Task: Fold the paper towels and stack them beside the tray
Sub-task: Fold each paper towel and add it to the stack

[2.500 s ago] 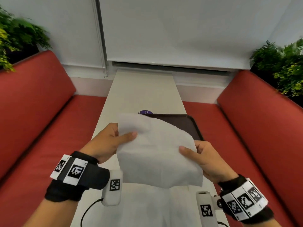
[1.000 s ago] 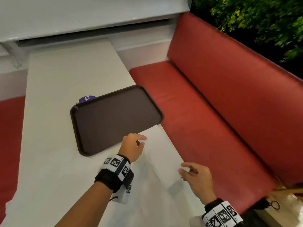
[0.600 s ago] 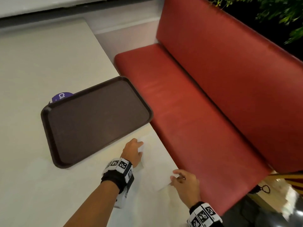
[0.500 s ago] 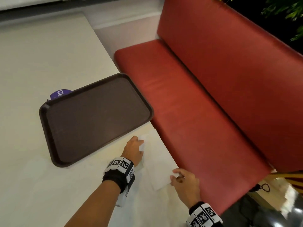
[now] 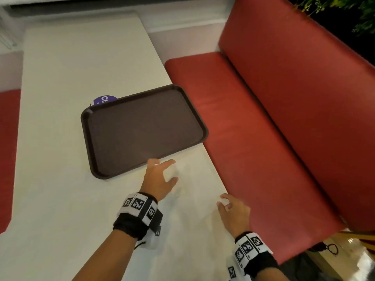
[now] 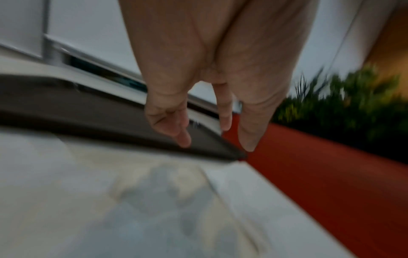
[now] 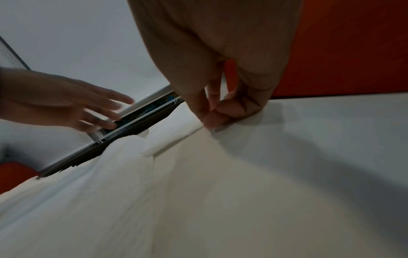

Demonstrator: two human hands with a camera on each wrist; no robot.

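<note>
A folded white paper towel (image 5: pixel 195 188) lies on the white table just in front of the dark brown tray (image 5: pixel 142 128), close to the table's right edge. My left hand (image 5: pixel 170 171) hovers over the towel's left part with fingers spread and holds nothing; the left wrist view shows its fingers (image 6: pixel 225 113) straight above the table. My right hand (image 5: pixel 224 203) is at the towel's near right corner. In the right wrist view my right hand (image 7: pixel 209 120) pinches that corner of the paper towel (image 7: pixel 174 139) between thumb and forefinger.
More white towel sheets (image 7: pixel 88 200) lie loose on the table nearer to me. A purple round label (image 5: pixel 102 100) sticks out from under the tray's far edge. A red bench (image 5: pixel 263 138) runs along the table's right side, with plants (image 5: pixel 361 15) behind it.
My left hand has come up off the towel and its fingers have spread. My right hand has stayed at the towel's corner. The head view has swung slightly.
</note>
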